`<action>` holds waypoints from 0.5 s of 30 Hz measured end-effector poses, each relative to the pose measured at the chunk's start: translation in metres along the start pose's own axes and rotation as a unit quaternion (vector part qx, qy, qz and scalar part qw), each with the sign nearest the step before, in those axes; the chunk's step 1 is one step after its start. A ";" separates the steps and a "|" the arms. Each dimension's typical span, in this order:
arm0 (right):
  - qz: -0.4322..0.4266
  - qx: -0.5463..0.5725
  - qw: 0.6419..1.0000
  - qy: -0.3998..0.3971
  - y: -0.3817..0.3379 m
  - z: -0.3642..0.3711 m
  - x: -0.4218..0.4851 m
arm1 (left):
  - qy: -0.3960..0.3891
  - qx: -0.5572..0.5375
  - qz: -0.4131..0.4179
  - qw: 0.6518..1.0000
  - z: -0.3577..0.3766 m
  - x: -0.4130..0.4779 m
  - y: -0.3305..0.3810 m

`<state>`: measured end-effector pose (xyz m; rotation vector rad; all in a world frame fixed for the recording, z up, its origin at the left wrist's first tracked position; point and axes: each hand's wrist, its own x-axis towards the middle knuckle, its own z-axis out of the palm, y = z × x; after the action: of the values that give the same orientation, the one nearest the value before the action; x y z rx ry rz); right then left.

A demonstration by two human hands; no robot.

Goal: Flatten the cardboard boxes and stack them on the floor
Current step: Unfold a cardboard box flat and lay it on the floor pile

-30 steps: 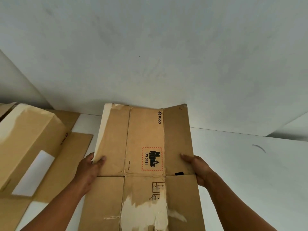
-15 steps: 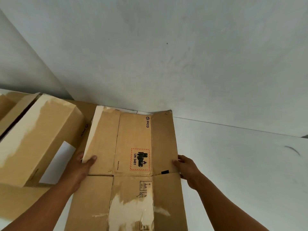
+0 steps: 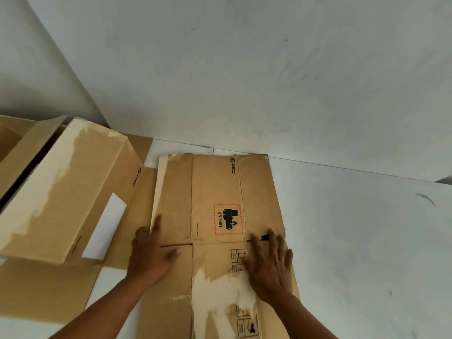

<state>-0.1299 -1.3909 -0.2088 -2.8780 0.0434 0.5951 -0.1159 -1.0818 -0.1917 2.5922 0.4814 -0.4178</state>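
The flattened box (image 3: pixel 215 187) lies on the white floor (image 3: pixel 354 241), its far edge close to the foot of the pale wall (image 3: pixel 244 69). It is plain brown cardboard, creased lengthwise into three panels, with a cross fold running under both hands. The far middle panel carries a PICO logo (image 3: pixel 232 165) and a red-dashed square label (image 3: pixel 228 219) reading UN 3481 over a black battery pictogram. Nearer the camera the surface is torn in a pale, ragged patch (image 3: pixel 220 289) where the top paper layer has come away, beside small printed handling symbols.

The left hand (image 3: pixel 149 258) rests on the box's left edge at the cross fold, fingers straight and spread, gripping nothing. The right hand (image 3: pixel 269 265) lies palm down on the right panel – fingers splayed flat, tips touching the fold beside a small black mark (image 3: pixel 265 237).

To the left a second box (image 3: pixel 61 192) stands unflattened with a white label (image 3: pixel 105 228), on a flat cardboard sheet (image 3: pixel 44 289).
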 end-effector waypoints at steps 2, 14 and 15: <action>0.003 -0.018 1.000 0.001 -0.011 0.006 -0.007 | -0.029 0.068 0.014 0.997 0.015 -0.007 0.005; 0.082 -0.029 0.994 0.065 -0.032 0.040 -0.032 | 0.012 0.173 0.056 0.983 0.051 -0.007 0.004; 0.083 -0.031 0.994 0.059 -0.032 0.041 -0.032 | 0.009 0.174 0.052 0.983 0.050 -0.007 0.005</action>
<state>-0.1727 -1.3515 -0.2267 -2.9874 0.2888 0.4615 -0.1302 -1.1122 -0.2301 2.9432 0.2967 -0.4803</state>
